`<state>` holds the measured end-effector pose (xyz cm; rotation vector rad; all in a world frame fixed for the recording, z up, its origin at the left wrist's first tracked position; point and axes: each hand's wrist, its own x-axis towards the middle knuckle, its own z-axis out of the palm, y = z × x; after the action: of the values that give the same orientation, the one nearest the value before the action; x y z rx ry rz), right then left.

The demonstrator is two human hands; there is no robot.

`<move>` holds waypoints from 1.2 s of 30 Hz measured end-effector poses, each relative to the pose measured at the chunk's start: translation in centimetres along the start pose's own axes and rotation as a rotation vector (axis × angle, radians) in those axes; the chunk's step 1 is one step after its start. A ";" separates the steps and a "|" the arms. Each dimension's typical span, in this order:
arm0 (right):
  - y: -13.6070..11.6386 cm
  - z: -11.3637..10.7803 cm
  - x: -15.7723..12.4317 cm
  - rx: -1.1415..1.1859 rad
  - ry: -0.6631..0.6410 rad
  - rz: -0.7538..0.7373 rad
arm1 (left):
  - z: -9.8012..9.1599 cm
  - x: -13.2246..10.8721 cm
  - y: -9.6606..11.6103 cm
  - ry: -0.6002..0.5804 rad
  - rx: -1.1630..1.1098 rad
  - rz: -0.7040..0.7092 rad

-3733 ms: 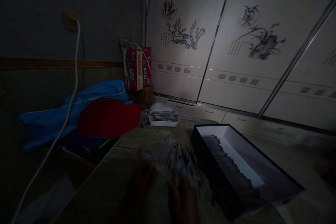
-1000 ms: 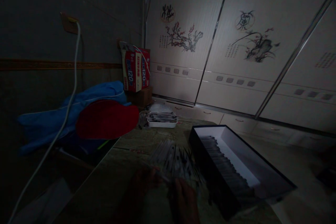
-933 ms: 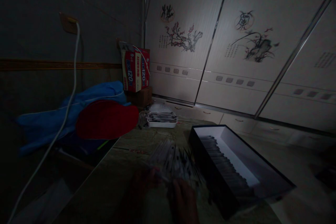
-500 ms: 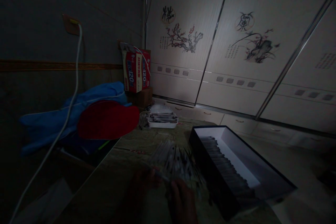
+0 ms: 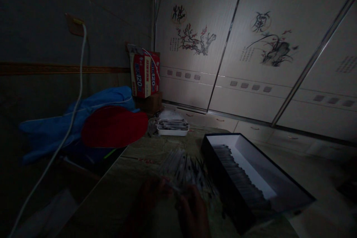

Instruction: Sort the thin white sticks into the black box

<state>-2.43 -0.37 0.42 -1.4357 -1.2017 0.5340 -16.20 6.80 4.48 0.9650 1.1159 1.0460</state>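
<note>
Your left hand (image 5: 156, 189) has its fingers bent in close, their tips pinched on one end of a slim, pale piece (image 5: 173, 186). Your right hand (image 5: 193, 208), fingers curled and nearly together, has hold of the other end, so the piece slants between your two hands, just above the table (image 5: 117, 182). The light is too dim to show you each fingertip.

Just beyond your fingers, loose slim pieces (image 5: 178, 165) lie fanned on the tabletop, pale and clear ones mostly, with darker slivers (image 5: 205, 176) toward the right side.

To the right of that pile you have a long, open-topped box (image 5: 290, 178), dark outside and white inside, set at an angle. A packed row of greyish, pen-like pieces (image 5: 237, 173) lies along its left wall, side by side from the far end toward the near one; the white floor shows to the right of them.

Farther off, near the table's far edge, stands a small white tray (image 5: 173, 132), heaped with more slim pieces (image 5: 173, 123) lying lengthwise across it. Past it, on your left, a red carton (image 5: 145, 74) sits on a brown box (image 5: 153, 103); their contents are hidden from you.
</note>
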 end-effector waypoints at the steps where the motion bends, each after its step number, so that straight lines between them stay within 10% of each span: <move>1: 0.0 0.0 0.0 -0.001 0.022 0.005 | 0.0 0.0 0.0 0.002 -0.002 0.003; 36: 0.7 0.0 -0.1 -0.043 -0.040 0.012 | -0.1 0.4 -0.5 -0.029 -0.022 0.009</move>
<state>-2.19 -0.38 -0.27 -1.4759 -1.2438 0.5508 -16.20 7.08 3.84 0.9657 1.0758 1.0464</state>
